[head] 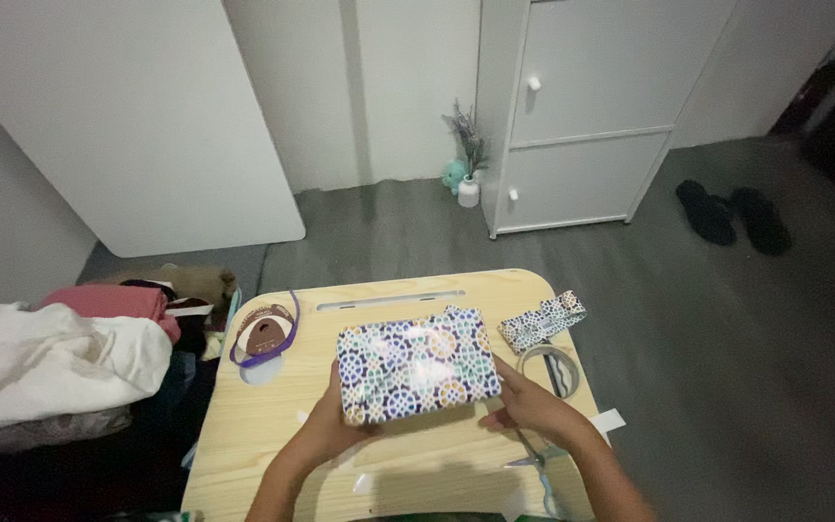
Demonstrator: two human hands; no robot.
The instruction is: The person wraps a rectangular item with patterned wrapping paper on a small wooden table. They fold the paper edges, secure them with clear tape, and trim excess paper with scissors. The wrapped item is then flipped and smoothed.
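A box wrapped in patterned blue, green and white paper [416, 364] lies on a small light wooden table [273, 425]. My left hand [326, 425] grips its near left corner. My right hand [529, 401] holds its near right edge, fingers pressed against the side. A scrap of the same patterned paper [541, 321] lies to the right of the box. A tape roll [550, 369] sits just behind my right hand. Scissors [533, 459] lie by my right wrist, partly hidden by it.
A purple ribbon with a brown tag [265, 335] lies at the table's far left. Piled clothes [60, 358] sit on the left. A white cabinet [582, 116], a small vase with a plant [469, 174] and black slippers [732, 215] stand on the grey floor beyond.
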